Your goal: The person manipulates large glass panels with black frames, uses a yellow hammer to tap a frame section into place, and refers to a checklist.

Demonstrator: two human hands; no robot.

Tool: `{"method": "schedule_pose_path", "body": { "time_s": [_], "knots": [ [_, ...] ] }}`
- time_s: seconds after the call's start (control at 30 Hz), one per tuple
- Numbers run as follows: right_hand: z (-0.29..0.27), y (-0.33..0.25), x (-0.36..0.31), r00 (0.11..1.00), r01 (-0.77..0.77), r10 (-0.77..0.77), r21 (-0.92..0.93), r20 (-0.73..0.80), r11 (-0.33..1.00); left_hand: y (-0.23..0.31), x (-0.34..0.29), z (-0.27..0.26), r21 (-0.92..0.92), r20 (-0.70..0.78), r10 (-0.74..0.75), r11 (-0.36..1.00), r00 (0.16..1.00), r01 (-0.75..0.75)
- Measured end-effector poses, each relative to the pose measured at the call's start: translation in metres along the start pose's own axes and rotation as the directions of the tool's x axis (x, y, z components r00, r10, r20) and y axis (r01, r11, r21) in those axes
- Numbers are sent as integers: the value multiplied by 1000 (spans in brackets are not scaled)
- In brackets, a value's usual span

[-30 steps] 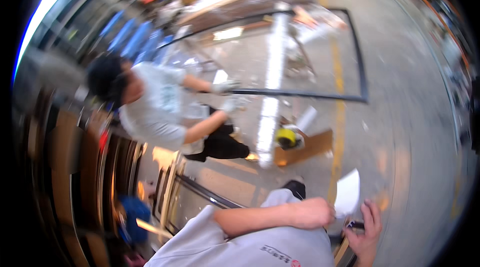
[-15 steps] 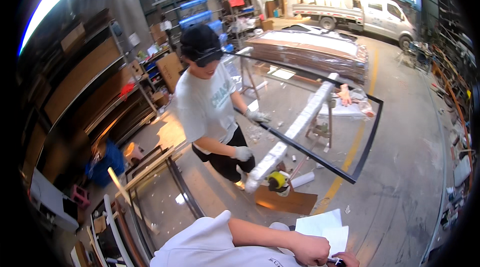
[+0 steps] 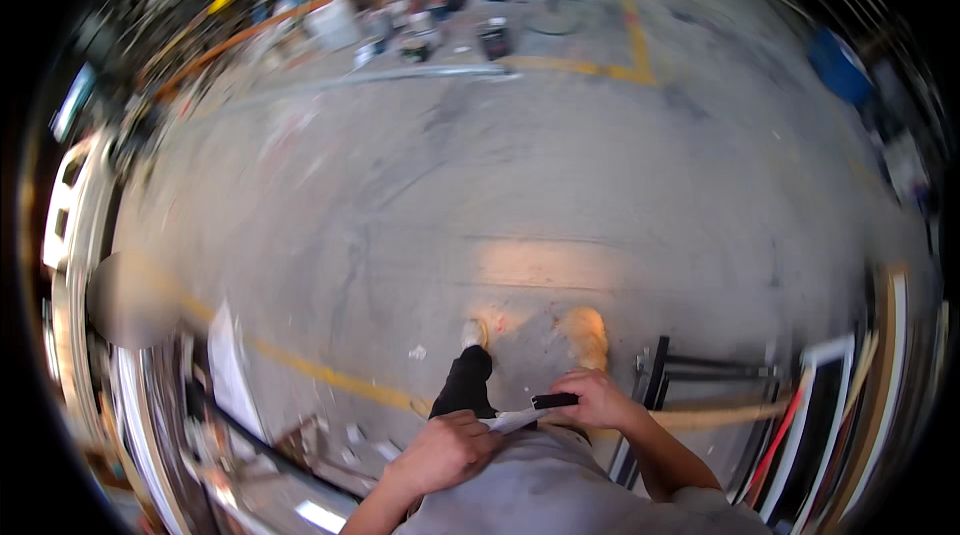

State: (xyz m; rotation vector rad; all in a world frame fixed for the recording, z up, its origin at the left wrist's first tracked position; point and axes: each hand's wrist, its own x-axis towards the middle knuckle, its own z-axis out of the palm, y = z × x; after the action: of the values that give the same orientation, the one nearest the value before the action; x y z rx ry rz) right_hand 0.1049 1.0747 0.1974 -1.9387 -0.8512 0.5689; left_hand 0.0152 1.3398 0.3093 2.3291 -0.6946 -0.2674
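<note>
Close to my body, both my hands are bent in front of my grey-white shirt. My left hand (image 3: 457,448) is closed over the near end of a white paper (image 3: 515,421), which shows as a narrow, tilted strip. To its right, my right hand (image 3: 602,399) pinches a short, black, bar-shaped object (image 3: 554,401) between thumb and fingers. This object lies just above the paper's right end; I cannot tell whether the two touch.
Concrete floor (image 3: 400,185) spreads ahead, crossed by a yellow line (image 3: 320,371). Frames and long profiles (image 3: 840,415) stand at the lower right. A dark frame bar (image 3: 265,445) is at the lower left. Blurred cans and clutter (image 3: 430,25) line the far side, with a blue drum (image 3: 840,67) at far right.
My view has swung to the right and downward, away from the gloved person, the large black frame and the truck. Both my hands now show, with the paper and the black object still held.
</note>
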Motion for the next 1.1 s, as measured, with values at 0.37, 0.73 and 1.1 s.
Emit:
{"method": "schedule_pose_path", "body": {
  "time_s": [0.37,0.73,1.1],
  "knots": [
    [-50,-18,67,820,-354,367,114,-440,928,-143,191,-131,-103,232,441,898,867,-429],
    [-223,67,243,696,-215,303,214,-651,953,-233,418,-198,-213,272,273,952,923,-219],
    [-515,143,361,778,54,24,106,-627,993,-265,691,-260,-317,321,235,939,917,-130]
  ]
}}
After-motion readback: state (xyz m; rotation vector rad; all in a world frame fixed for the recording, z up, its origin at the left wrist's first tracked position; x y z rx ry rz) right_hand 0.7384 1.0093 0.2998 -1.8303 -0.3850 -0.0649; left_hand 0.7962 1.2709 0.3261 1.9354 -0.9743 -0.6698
